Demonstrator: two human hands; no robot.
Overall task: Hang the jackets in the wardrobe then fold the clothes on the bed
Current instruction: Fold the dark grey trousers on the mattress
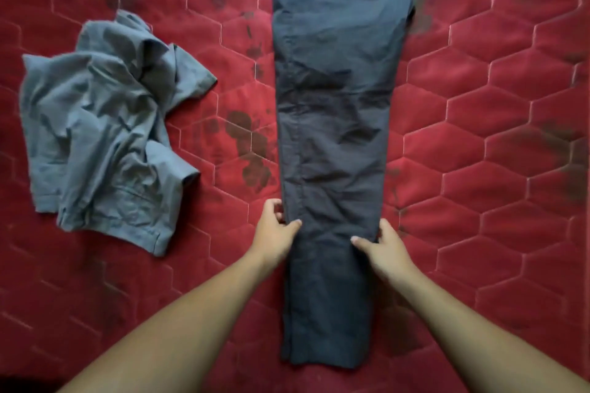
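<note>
While half-curled, L+R hands [276, 228] [384, 244] round trousers [332, 105].

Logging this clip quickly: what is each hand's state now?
Left hand: pinches left edge of the dark trousers.
Right hand: pinches their right edge.

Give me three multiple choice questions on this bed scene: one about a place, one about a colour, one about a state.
1. Where does the crumpled grey shirt lie?
A. On the dark trousers
B. To the trousers' left, apart
C. To their right

2. What colour is the quilted mattress?
A. Blue
B. Red
C. White

3. What are the left hand and right hand doing?
A. Resting flat on the mattress
B. Holding a hanger
C. Pinching the trousers' side edges

Answers: 1 B, bare mattress shows between the two garments. 2 B, the hexagon quilting is red. 3 C, each thumb lies over one edge of the trousers, with the fingers curled at it.
</note>
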